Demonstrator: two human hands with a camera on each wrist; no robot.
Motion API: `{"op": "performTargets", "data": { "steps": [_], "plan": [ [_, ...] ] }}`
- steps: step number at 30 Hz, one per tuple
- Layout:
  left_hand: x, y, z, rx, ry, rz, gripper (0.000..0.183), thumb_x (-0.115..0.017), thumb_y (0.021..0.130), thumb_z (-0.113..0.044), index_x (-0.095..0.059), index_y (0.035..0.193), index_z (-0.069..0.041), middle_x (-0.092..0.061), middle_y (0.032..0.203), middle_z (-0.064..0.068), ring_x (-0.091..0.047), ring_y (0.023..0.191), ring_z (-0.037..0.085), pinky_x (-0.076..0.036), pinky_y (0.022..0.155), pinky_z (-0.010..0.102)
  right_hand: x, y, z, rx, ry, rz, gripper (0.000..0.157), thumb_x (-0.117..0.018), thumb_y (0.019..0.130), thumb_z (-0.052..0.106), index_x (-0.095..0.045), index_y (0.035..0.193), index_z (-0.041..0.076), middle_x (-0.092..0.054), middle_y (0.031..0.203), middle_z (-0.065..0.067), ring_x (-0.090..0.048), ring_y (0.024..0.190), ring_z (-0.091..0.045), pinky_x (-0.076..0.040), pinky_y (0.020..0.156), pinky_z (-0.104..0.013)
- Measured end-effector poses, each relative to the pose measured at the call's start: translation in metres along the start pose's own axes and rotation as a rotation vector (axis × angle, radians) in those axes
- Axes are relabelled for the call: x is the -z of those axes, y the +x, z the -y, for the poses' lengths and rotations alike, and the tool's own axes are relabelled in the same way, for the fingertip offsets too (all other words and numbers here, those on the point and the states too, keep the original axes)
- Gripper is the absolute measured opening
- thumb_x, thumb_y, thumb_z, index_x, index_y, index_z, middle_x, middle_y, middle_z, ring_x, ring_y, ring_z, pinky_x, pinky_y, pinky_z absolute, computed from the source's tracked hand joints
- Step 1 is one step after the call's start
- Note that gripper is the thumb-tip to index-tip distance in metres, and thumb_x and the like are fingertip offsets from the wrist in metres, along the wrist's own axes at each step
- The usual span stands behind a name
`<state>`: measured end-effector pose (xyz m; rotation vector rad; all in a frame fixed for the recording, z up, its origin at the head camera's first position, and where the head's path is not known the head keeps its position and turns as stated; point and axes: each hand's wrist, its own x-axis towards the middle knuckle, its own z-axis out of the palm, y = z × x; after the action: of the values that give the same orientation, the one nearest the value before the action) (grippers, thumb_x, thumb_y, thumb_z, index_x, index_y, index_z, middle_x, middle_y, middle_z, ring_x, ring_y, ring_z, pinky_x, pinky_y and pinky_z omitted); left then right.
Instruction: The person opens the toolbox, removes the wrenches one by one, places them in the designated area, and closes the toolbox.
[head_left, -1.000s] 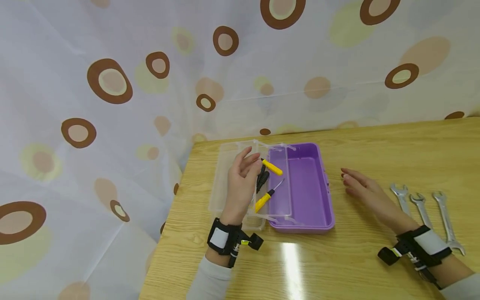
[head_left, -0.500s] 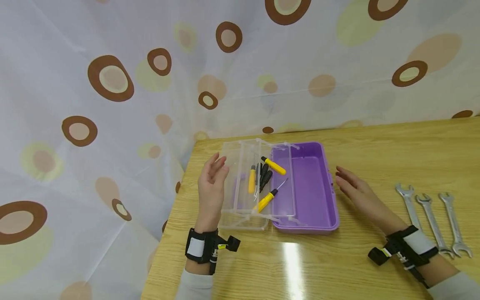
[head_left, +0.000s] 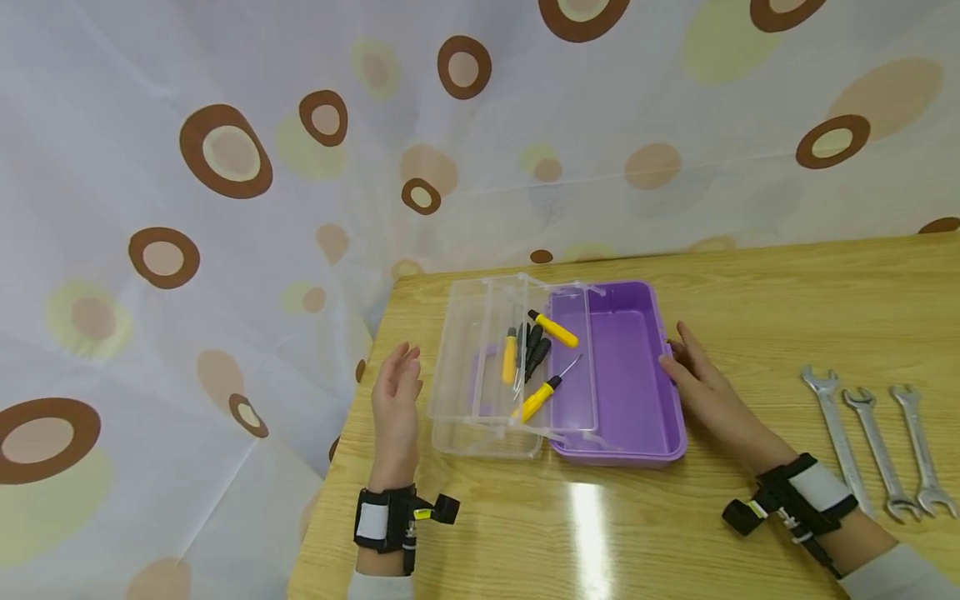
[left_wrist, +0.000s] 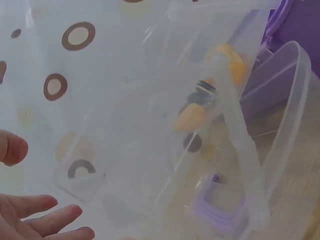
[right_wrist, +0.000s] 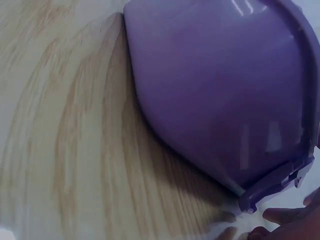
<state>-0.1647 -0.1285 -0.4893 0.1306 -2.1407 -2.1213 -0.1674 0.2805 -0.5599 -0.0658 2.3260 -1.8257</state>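
A purple toolbox [head_left: 626,375] stands open, with its clear lid [head_left: 487,442] folded out to the left. Above the lid and the box's left part sits a clear tray [head_left: 461,350]. Screwdrivers with yellow handles [head_left: 553,328] and black handles [head_left: 537,357] lie in or under it; the clear plastic blurs which. My right hand [head_left: 716,408] touches the toolbox's right rim near the latch [right_wrist: 277,185], fingers mostly extended. Left of the lid, my left hand [head_left: 395,417] hovers with nothing in it; its thumb and fingers [left_wrist: 55,220] stand apart in the left wrist view.
Three double-ended wrenches, a left one [head_left: 838,437], a middle one [head_left: 879,450] and a right one [head_left: 921,450], lie on the wooden table [head_left: 495,525] beyond my right hand. A patterned cloth [head_left: 337,167] hangs behind and left of the table.
My left hand has moved left and toward me, from over the tray to beside the lid. My right hand has come left from the table to touch the toolbox's rim.
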Motion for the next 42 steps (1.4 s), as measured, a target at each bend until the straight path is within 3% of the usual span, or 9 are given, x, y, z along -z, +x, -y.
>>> {"op": "performTargets", "data": {
  "steps": [5, 10, 15, 20, 25, 28, 31, 38, 42],
  "plan": [
    [0.011, 0.002, 0.020, 0.095, -0.083, -0.037, 0.055, -0.045, 0.114, -0.031, -0.033, 0.161, -0.006, -0.040, 0.163, 0.015, -0.031, 0.155, 0.035, -0.031, 0.123, 0.057, -0.005, 0.005, 0.006, -0.013, 0.088, 0.012, 0.087, -0.041, 0.114, 0.039, 0.029, 0.162, 0.022, 0.001, 0.172, -0.029, -0.008, 0.157, -0.049, -0.012, 0.123, -0.068],
    [0.017, 0.002, 0.040, 0.191, -0.151, -0.047, 0.055, -0.046, 0.113, -0.027, -0.032, 0.161, -0.003, -0.035, 0.165, 0.021, -0.028, 0.156, 0.039, -0.028, 0.123, 0.062, -0.006, 0.008, 0.007, -0.069, 0.188, 0.070, 0.087, -0.044, 0.113, 0.035, 0.026, 0.163, 0.023, 0.012, 0.173, -0.023, 0.002, 0.158, -0.046, -0.010, 0.124, -0.067],
    [0.013, 0.000, 0.055, 0.255, -0.213, -0.018, 0.056, -0.046, 0.113, -0.025, -0.032, 0.161, -0.002, -0.033, 0.165, 0.022, -0.036, 0.151, 0.041, -0.033, 0.122, 0.052, -0.002, 0.008, 0.007, -0.108, 0.204, 0.114, 0.089, -0.048, 0.112, 0.033, 0.023, 0.164, 0.027, 0.021, 0.172, -0.018, 0.014, 0.158, -0.044, -0.004, 0.124, -0.069],
    [0.002, -0.001, 0.066, 0.269, -0.251, 0.028, 0.055, -0.047, 0.113, -0.028, -0.033, 0.162, -0.004, -0.039, 0.160, 0.017, -0.048, 0.140, 0.029, -0.046, 0.108, 0.032, -0.001, 0.010, 0.006, -0.085, 0.165, 0.161, 0.084, -0.044, 0.113, 0.033, 0.021, 0.165, 0.026, 0.020, 0.172, -0.020, 0.005, 0.157, -0.048, -0.016, 0.122, -0.068],
    [-0.006, -0.003, 0.075, 0.267, -0.301, 0.082, 0.051, -0.046, 0.113, -0.037, -0.046, 0.154, -0.005, -0.053, 0.145, 0.007, -0.051, 0.132, 0.016, -0.046, 0.108, 0.027, -0.002, 0.009, 0.004, -0.105, 0.135, 0.205, 0.084, -0.041, 0.114, 0.036, 0.024, 0.165, 0.023, 0.019, 0.172, -0.023, -0.002, 0.155, -0.054, -0.023, 0.120, -0.069],
    [-0.006, -0.006, 0.080, 0.255, -0.252, 0.093, 0.050, -0.051, 0.111, -0.039, -0.055, 0.147, -0.004, -0.061, 0.132, 0.002, -0.055, 0.124, 0.013, -0.046, 0.106, 0.027, -0.002, 0.008, 0.003, -0.130, 0.120, 0.230, 0.085, -0.040, 0.114, 0.041, 0.027, 0.164, 0.022, 0.021, 0.171, -0.024, 0.002, 0.155, -0.056, -0.015, 0.120, -0.073],
    [-0.006, -0.008, 0.083, 0.249, -0.187, 0.119, 0.050, -0.057, 0.109, -0.039, -0.059, 0.143, -0.001, -0.065, 0.125, 0.001, -0.057, 0.120, 0.014, -0.047, 0.105, 0.029, -0.002, 0.008, 0.002, -0.130, 0.116, 0.244, 0.085, -0.037, 0.114, 0.042, 0.029, 0.163, 0.020, 0.020, 0.170, -0.027, -0.004, 0.154, -0.057, -0.019, 0.119, -0.073],
    [-0.006, -0.008, 0.085, 0.263, -0.173, 0.138, 0.051, -0.059, 0.108, -0.038, -0.060, 0.145, -0.003, -0.062, 0.140, 0.007, -0.053, 0.134, 0.018, -0.043, 0.112, 0.034, -0.001, 0.007, 0.003, -0.140, 0.104, 0.256, 0.084, -0.035, 0.114, 0.044, 0.030, 0.162, 0.022, 0.024, 0.169, -0.026, 0.000, 0.153, -0.058, -0.017, 0.119, -0.074],
    [-0.004, -0.008, 0.086, 0.268, -0.189, 0.126, 0.049, -0.057, 0.109, -0.034, -0.058, 0.148, -0.005, -0.057, 0.149, 0.007, -0.047, 0.140, 0.018, -0.038, 0.118, 0.035, -0.004, 0.009, 0.005, -0.148, 0.095, 0.249, 0.083, -0.035, 0.114, 0.045, 0.028, 0.163, 0.020, 0.019, 0.170, -0.028, -0.007, 0.153, -0.056, -0.021, 0.119, -0.071]
  ]
}}
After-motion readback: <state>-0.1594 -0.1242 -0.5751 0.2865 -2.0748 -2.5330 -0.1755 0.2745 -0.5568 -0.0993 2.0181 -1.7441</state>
